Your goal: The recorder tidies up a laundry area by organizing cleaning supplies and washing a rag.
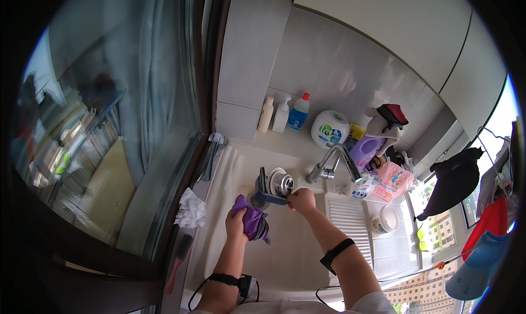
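Observation:
My left hand point(236, 224) grips a bunched purple cloth point(255, 219), which has dark grey patches, over the basin of a cream sink point(283, 260). At the basin's far end, my right hand point(303, 200) pinches the near right end of a small dark blue tray point(272, 197). A round shiny metal piece point(284, 184) with white disc-like parts point(273, 178) rests in the tray; its exact kind is unclear. Partly behind the tray and the cloth shows the round drain point(256, 200). A chrome faucet point(324, 170) rises beyond my right hand.
Along the back ledge stand a blue liquid bottle point(298, 112), a white pump bottle point(282, 116) and a white detergent tub point(330, 129). A ribbed washboard point(349, 223) and a white bucket point(386, 220) are at right. Crumpled tissue point(191, 209) and a pink-handled brush point(180, 260) lie left.

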Available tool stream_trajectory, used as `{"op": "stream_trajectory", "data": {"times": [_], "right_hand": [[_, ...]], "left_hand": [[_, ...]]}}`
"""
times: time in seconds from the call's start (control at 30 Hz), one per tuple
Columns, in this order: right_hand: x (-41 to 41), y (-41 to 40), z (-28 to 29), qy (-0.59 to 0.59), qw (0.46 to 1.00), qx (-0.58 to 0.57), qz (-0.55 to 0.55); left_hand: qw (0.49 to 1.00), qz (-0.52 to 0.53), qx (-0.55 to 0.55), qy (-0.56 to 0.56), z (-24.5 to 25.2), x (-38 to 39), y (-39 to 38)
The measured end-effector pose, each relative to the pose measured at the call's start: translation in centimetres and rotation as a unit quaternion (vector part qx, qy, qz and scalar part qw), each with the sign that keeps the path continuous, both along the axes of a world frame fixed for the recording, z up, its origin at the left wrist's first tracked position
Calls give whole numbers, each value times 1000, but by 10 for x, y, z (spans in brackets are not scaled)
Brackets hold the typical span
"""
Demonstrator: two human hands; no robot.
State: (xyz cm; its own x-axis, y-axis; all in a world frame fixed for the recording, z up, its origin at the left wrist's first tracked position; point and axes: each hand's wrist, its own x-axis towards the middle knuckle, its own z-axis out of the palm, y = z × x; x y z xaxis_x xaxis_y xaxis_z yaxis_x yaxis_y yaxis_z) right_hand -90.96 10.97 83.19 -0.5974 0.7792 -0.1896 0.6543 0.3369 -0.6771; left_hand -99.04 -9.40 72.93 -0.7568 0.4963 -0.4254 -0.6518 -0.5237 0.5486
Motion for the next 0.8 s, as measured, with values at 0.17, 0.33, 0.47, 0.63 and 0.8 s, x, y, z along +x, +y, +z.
{"op": "stream_trajectory", "data": {"times": [0.17,0.33,0.47,0.63,0.8], "right_hand": [[-42,51,28,10,991,124,-42],[-83,89,11,-36,980,132,-145],[-105,92,6,10,974,38,-222],[-121,90,7,84,953,-63,-284],[-145,71,-4,205,893,-241,-321]], "left_hand": [[999,3,-15,-30,2,4,4],[999,4,-24,-41,7,7,4],[998,9,-41,-52,16,6,3],[996,8,-59,-62,20,4,1],[997,24,-48,-55,14,4,-2]]}}
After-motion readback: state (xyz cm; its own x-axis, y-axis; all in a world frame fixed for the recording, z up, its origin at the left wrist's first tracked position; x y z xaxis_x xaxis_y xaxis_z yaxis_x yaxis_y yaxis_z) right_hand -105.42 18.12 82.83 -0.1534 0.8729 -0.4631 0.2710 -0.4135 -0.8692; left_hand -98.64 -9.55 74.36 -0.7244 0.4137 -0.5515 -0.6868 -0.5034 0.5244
